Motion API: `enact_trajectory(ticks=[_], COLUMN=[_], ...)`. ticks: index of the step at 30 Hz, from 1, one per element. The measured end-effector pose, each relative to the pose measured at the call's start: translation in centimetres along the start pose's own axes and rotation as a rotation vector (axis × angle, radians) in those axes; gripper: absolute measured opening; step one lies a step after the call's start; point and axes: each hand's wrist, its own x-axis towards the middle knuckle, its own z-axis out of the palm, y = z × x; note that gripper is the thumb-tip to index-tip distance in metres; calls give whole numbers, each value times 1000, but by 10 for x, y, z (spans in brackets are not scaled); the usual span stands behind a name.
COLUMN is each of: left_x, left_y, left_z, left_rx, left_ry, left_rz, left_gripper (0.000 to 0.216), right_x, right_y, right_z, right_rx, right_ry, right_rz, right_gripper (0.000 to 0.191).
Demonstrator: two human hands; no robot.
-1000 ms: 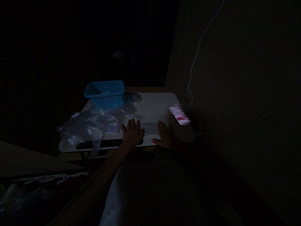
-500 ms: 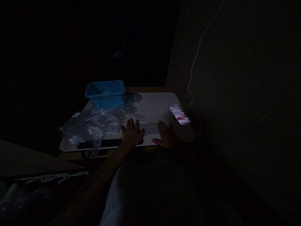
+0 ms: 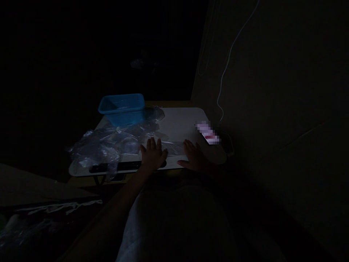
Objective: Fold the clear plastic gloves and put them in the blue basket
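Observation:
The room is very dark. My left hand (image 3: pixel 152 154) lies flat on the small white table (image 3: pixel 180 123), fingers stretched out, at the near edge. My right hand (image 3: pixel 194 157) also rests flat with its fingers apart, a little to the right. Between and under the fingertips lies a flat clear plastic bag (image 3: pixel 171 147). A heap of crumpled clear plastic bags (image 3: pixel 106 145) covers the table's left part, next to my left hand.
A blue plastic tub (image 3: pixel 122 107) stands at the table's far left corner. A lit phone (image 3: pixel 208 133) lies near the right edge, with a white cable (image 3: pixel 226 69) running up the wall. White cord (image 3: pixel 60 207) lies on the floor at lower left.
Both hands stay flat on the table in nearly the same place. The right hand has shifted very slightly to the right.

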Motion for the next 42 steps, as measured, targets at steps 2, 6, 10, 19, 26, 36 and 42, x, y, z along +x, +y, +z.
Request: enact_trajectory(ticks=[2,6,10,19,26,36,42], left_x=[0,0,0,-2,-1,-1,1], left_y=[0,0,0,0,-3,-5,-5], left_z=[0,1,2,-2,-1,2,4], left_rx=[3,-2,-3,-14,-54,-47,-166], left_ry=[3,9,10,16,61,102,129], left_rz=[0,4,0,3,34,59,67], left_gripper=[62,62,62,57,54,54,52], right_x=[1,5,6,0,26,65,70], right_y=[1,-1,-2,12,34,22,36], right_z=[-1,-2,1,1,-7,-33,-34], right_rx=[14,-2,-43,-23,331,251,424], right_ry=[1,5,21,45,130,-221,-244], right_rz=[18,15,-29,-15,91,200,136], right_gripper=[85,79,72,72,52,39,16])
